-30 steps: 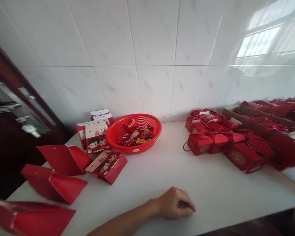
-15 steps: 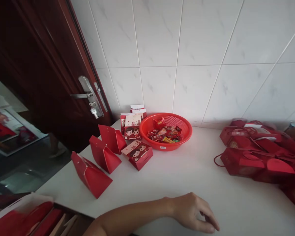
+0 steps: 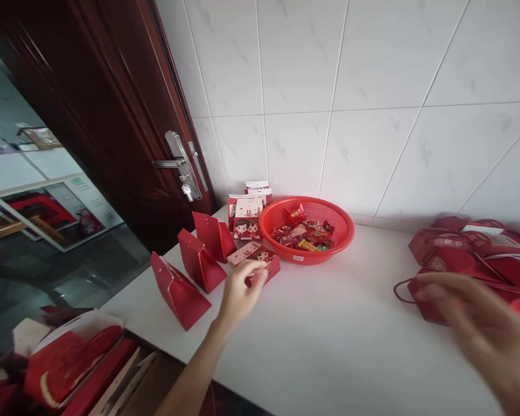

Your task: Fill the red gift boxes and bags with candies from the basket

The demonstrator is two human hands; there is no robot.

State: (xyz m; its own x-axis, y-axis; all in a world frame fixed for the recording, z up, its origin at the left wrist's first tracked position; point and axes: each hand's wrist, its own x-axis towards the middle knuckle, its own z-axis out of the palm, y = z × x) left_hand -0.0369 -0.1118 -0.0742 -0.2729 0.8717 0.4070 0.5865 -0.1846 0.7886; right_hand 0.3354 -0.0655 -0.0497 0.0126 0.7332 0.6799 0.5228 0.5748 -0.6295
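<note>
My left hand (image 3: 241,292) is at the near side of a red candy box (image 3: 268,267) with cartoon figures on its cream flap. Its thumb and curled forefinger are apart, and the hand partly covers the box; whether they touch cannot be made out. At the right, my right hand (image 3: 481,329) is smeared by motion, fingers stretched out and nothing seen in them. It passes in front of a pile of red gift boxes (image 3: 455,260). Behind the candy box stands a red plastic basket (image 3: 303,259) of wrapped sweets (image 3: 309,234).
Three red peaked boxes (image 3: 184,294) stand in a row at the counter's left side. More cartoon boxes (image 3: 248,219) lean near the tiled wall (image 3: 299,144). Below the edge of the white counter (image 3: 329,346) is a carton of red packaging (image 3: 69,370). A dark wooden door (image 3: 112,115) stands left.
My left hand has moved from the front of the counter up and left to the candy box. My right hand has come into view at the right. The view has shifted left.
</note>
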